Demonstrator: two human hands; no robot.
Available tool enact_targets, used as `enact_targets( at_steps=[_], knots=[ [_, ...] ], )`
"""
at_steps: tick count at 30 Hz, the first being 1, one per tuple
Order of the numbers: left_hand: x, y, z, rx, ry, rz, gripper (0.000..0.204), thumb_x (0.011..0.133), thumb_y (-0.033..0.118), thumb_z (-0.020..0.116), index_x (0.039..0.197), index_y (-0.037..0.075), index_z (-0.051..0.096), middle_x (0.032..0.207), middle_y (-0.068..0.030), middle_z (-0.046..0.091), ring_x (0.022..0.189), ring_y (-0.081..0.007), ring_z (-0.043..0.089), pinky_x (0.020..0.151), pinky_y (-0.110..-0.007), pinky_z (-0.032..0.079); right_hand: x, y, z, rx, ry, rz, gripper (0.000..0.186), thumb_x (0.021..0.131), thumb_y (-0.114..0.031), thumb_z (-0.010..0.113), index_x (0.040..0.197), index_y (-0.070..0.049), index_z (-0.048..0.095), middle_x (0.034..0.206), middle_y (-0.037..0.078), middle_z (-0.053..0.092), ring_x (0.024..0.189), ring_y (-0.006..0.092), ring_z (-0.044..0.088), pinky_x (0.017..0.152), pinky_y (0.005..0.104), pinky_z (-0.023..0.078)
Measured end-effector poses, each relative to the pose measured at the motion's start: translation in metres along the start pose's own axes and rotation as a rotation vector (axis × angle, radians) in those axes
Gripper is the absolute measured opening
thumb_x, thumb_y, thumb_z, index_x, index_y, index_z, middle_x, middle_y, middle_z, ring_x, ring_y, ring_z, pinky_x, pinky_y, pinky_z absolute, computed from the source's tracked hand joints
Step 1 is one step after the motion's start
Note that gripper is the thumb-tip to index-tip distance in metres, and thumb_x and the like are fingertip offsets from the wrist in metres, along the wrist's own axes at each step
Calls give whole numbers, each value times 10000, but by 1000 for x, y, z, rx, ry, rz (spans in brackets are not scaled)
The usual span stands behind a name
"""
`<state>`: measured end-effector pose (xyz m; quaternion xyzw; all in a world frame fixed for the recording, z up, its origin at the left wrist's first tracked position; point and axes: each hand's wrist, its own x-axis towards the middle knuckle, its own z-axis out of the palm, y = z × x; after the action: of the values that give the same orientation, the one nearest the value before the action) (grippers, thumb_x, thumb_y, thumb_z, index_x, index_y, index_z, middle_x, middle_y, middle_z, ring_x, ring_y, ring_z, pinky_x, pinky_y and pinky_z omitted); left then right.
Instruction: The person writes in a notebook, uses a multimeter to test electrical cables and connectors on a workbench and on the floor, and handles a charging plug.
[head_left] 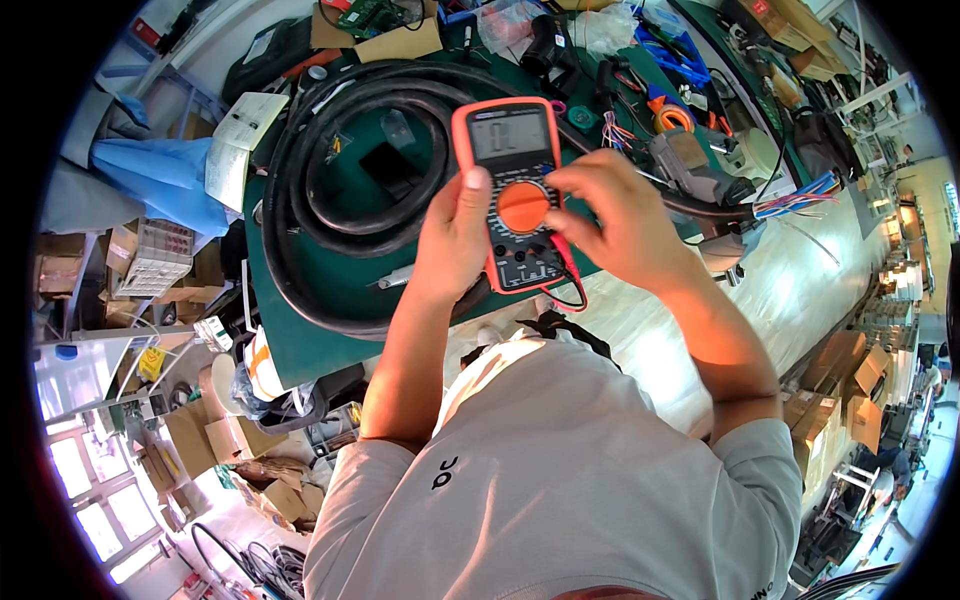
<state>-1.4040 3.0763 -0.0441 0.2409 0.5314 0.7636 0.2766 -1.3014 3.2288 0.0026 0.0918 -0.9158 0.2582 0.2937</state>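
A multimeter with an orange rim, a grey screen and a round orange dial is held up above the bench edge, its face toward me. My left hand is closed around its left side, the thumb lying on the front. At the right side, my right hand has its thumb and curled index finger closed at the dial's edge. Red and black test leads are plugged in at its lower end. Behind it, a thick black cable lies coiled on the green bench mat.
The cable's stripped end, with several coloured wires, sticks out past the bench's right side. Tape rolls, a blue tray and loose tools crowd the far right. Cardboard boxes stand at the lower left. A blue cloth hangs at left.
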Motion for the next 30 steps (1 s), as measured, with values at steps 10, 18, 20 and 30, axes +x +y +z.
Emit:
enact_targets(
  at_steps=[10,18,20,30],
  knots=[
    [-12,-3,-33,-608,245,-51,557,979,490,422,1270,21,492,1171,-138,610,1006,-257,630,864,-386,525,-94,-25,64,1171,-212,623,512,832,-248,718,1240,-9,521,1138,97,579,993,141,586,805,283,492],
    [3,14,-71,-523,236,210,510,1000,471,348,1279,67,486,1159,-111,616,991,-250,643,843,-398,553,-85,11,-17,569,-269,609,112,843,-109,662,860,-4,626,666,61,599,612,108,568,553,264,448],
    [6,20,-60,-365,409,180,501,1006,457,356,1293,57,453,1175,-105,601,999,-245,639,832,-396,550,-81,12,-37,361,-203,645,86,834,-65,659,885,0,634,744,52,629,649,106,577,612,252,457],
    [25,9,-40,-778,-118,-7,568,964,507,384,1100,-25,530,874,-109,562,618,-161,464,508,-275,396,-80,41,-72,1027,-491,634,290,776,-122,705,1018,12,621,832,45,616,795,107,563,767,266,457]
  ],
)
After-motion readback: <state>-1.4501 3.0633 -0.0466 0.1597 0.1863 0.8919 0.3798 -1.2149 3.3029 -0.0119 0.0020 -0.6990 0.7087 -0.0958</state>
